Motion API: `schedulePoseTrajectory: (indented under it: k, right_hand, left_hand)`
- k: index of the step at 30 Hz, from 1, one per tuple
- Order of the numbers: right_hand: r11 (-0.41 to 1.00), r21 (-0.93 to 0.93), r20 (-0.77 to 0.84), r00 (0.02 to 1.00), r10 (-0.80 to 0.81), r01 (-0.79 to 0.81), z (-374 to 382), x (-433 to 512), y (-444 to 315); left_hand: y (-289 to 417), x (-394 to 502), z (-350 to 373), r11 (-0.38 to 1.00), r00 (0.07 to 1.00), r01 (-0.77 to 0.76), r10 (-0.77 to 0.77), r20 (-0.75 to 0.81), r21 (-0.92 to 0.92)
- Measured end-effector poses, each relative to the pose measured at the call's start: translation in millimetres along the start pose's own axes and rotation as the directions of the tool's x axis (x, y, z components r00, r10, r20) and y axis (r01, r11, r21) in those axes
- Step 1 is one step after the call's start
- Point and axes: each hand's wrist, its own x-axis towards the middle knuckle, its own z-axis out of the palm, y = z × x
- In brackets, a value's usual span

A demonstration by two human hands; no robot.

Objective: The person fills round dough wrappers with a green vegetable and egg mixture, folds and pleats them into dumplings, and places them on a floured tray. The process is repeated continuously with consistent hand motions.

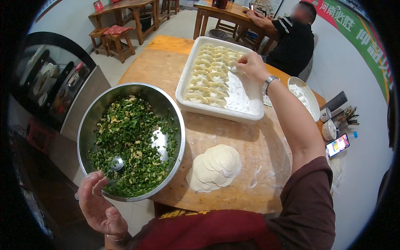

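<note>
My right hand (252,65) reaches over the far right part of a white plastic tray (220,115), its fingers pinching a dumpling (233,67). Rows of folded dumplings (203,75) fill the tray's left and middle, on white flour. At the near left rim of a large steel bowl (131,199), my left hand (101,204) grips a metal spoon (117,163), whose handle is mostly hidden by the fingers. Chopped greens with yellow, egg-like bits (128,125) form the filling inside the bowl. A fanned stack of round dough wrappers (215,168) lies on the wooden table before me.
A dish of white flour (300,93) stands right of the tray. Along the wall are a lidded jar (329,129), a container of sticks (341,120) and a lit phone (337,145). A seated person (293,40) holds a phone at another table (231,11).
</note>
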Motion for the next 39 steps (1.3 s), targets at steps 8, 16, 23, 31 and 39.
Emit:
schedulePoseTrajectory:
  k: [8, 16, 23, 31, 39]
  right_hand:
    - [0.998, -0.065, 0.013, 1.0, -0.02, 0.021, -4.5, 10.3, -10.1]
    - [0.984, -0.086, 0.137, 0.98, -0.144, 0.157, -6.1, 18.7, -16.8]
    - [0.995, -0.014, 0.073, 0.993, -0.095, 0.096, 0.7, 5.7, -9.0]
    - [1.0, -0.012, 0.017, 1.0, 0.0, 0.0, -0.8, 8.5, -10.2]
    - [0.984, -0.104, 0.07, 0.988, -0.141, 0.147, -4.0, 15.4, 1.4]
  left_hand:
    - [-0.2, -0.1, -0.7, 1.0, 0.999, -0.01, 0.009, 0.031, 0.02]
    - [2.9, 1.1, 1.7, 0.996, 0.999, -0.023, 0.019, 0.039, 0.087]
    - [1.2, 1.2, -1.0, 0.994, 0.995, -0.059, 0.051, 0.091, 0.087]
    - [-0.6, -0.9, -4.8, 0.987, 0.988, -0.11, 0.095, 0.122, 0.12]
    - [2.7, 1.7, -4.2, 0.977, 0.985, -0.119, 0.094, 0.141, 0.179]
